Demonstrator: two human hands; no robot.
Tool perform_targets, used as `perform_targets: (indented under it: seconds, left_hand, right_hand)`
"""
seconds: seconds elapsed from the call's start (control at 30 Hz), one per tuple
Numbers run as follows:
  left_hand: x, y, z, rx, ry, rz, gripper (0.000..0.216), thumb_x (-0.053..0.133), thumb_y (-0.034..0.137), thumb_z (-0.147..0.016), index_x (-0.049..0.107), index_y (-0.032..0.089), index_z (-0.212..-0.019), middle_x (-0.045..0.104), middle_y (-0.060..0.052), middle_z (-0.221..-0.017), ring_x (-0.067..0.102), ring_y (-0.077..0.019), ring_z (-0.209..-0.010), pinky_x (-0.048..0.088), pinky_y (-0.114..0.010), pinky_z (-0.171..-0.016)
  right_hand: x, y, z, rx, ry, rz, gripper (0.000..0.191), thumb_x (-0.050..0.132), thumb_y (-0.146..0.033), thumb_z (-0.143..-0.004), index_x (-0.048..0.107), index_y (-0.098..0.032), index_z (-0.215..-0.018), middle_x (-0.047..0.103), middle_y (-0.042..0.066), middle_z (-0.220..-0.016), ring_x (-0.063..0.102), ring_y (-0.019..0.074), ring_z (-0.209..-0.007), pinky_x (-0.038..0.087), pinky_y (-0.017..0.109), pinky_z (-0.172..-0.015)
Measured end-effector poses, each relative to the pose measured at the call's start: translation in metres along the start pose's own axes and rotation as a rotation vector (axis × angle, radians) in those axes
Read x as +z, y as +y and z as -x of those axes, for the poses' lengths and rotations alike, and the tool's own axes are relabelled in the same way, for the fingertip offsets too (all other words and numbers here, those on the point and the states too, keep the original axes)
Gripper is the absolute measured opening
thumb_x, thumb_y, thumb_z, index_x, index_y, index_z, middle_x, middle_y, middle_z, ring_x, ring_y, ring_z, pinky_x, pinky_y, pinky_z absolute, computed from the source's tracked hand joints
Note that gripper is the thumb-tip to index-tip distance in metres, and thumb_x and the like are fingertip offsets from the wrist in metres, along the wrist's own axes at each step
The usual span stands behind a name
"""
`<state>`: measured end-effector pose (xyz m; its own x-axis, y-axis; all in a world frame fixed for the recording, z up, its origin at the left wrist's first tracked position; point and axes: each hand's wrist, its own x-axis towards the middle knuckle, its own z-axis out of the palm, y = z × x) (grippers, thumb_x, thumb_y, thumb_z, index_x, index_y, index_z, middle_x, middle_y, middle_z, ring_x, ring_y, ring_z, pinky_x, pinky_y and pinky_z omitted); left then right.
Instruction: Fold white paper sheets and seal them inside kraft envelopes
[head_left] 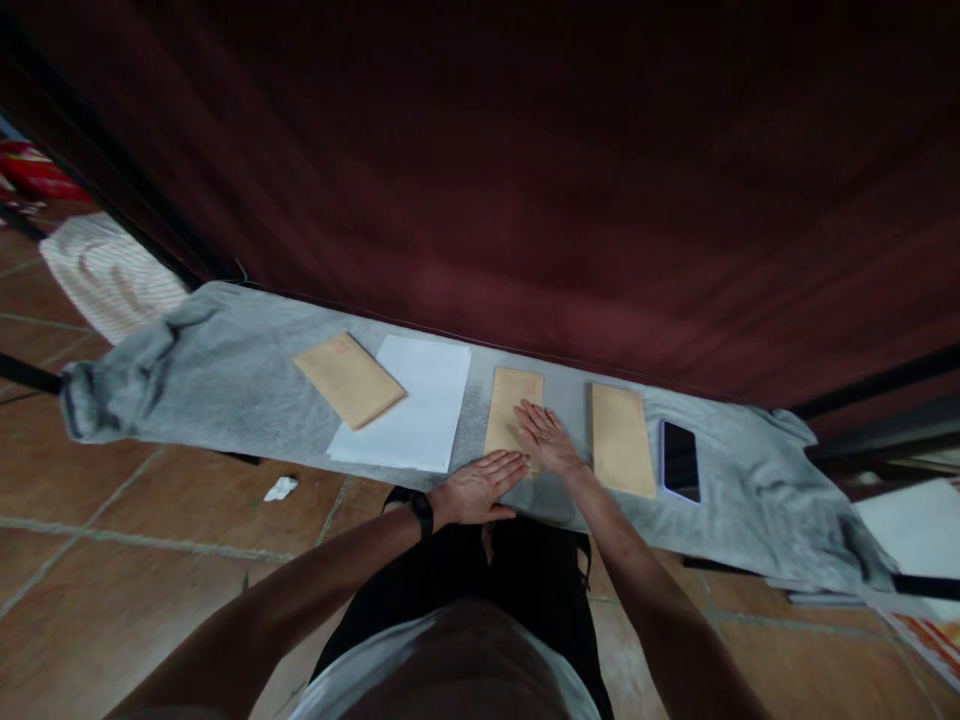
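Observation:
A narrow table under a grey cloth (225,385) holds three brown envelopes. My right hand (545,437) lies flat, fingers spread, on the middle envelope (510,400). My left hand (480,487), with a black wristband, rests flat on that envelope's near end at the table edge. Another envelope (349,379) lies tilted on a white sheet of paper (420,415) to the left. The third envelope (621,438) lies to the right, beside a dark phone (681,460).
A dark red curtain (525,180) hangs right behind the table. The floor is brown tile with a white scrap (281,488) on it. A striped cloth (109,275) lies far left, and white papers (919,530) sit at the right edge.

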<state>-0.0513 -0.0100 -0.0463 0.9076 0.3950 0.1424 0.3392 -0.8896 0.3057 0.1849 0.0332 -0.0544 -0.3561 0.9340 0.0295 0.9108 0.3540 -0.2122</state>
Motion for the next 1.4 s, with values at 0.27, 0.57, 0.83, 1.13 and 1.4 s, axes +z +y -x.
perform_targets:
  seconds: [0.27, 0.57, 0.83, 1.13, 1.4]
  left_hand:
    - [0.000, -0.002, -0.002, -0.010, -0.024, 0.004, 0.078, 0.052, 0.057, -0.096, 0.031, 0.012, -0.156, 0.030, -0.016, -0.164, 0.024, -0.0266, -0.153, 0.017, -0.040, -0.126]
    - [-0.006, -0.001, -0.002, -0.025, -0.018, 0.034, 0.071, 0.049, 0.058, -0.098, 0.037, 0.014, -0.153, 0.036, -0.015, -0.161, 0.029, -0.0259, -0.152, 0.021, -0.040, -0.125]
    - [-0.001, -0.002, 0.000, -0.067, 0.083, 0.032, 0.054, 0.052, 0.041, -0.100, 0.047, 0.016, -0.147, 0.048, -0.014, -0.154, 0.042, -0.0233, -0.145, 0.033, -0.041, -0.121]
    - [0.010, -0.002, 0.008, -0.266, 0.271, 0.028, 0.032, 0.044, 0.022, -0.103, 0.062, 0.017, -0.128, 0.064, -0.009, -0.138, 0.055, -0.0185, -0.133, 0.046, -0.038, -0.113]
    - [0.007, -0.005, 0.000, -0.362, 0.358, 0.084, 0.031, 0.039, 0.018, -0.103, 0.065, 0.018, -0.119, 0.070, -0.008, -0.123, 0.063, -0.0185, -0.121, 0.052, -0.038, -0.107]
  right_hand:
    - [-0.002, 0.009, -0.041, 0.172, 0.046, 0.061, 0.057, 0.021, -0.037, -0.106, 0.030, -0.016, -0.158, 0.028, 0.008, -0.165, 0.024, 0.0205, -0.153, 0.019, 0.045, -0.126]
    - [0.004, -0.005, 0.005, 0.051, 0.013, 0.019, 0.056, 0.022, -0.037, -0.107, 0.018, -0.024, -0.161, 0.025, 0.004, -0.165, 0.022, 0.0176, -0.154, 0.018, 0.045, -0.126]
    - [0.009, -0.038, 0.077, -0.058, 0.151, -0.055, 0.053, 0.036, -0.036, -0.106, 0.033, -0.022, -0.157, 0.039, 0.008, -0.160, 0.038, 0.0211, -0.148, 0.029, 0.047, -0.124]
    - [0.012, -0.044, 0.098, 0.033, 0.296, -0.243, 0.038, 0.041, -0.029, -0.104, 0.064, -0.024, -0.134, 0.065, 0.006, -0.139, 0.059, 0.0204, -0.129, 0.044, 0.045, -0.114]
    - [0.019, -0.058, 0.080, 0.285, 0.413, -0.269, 0.029, 0.044, -0.027, -0.103, 0.073, -0.025, -0.106, 0.075, 0.005, -0.114, 0.066, 0.0214, -0.110, 0.047, 0.041, -0.100]
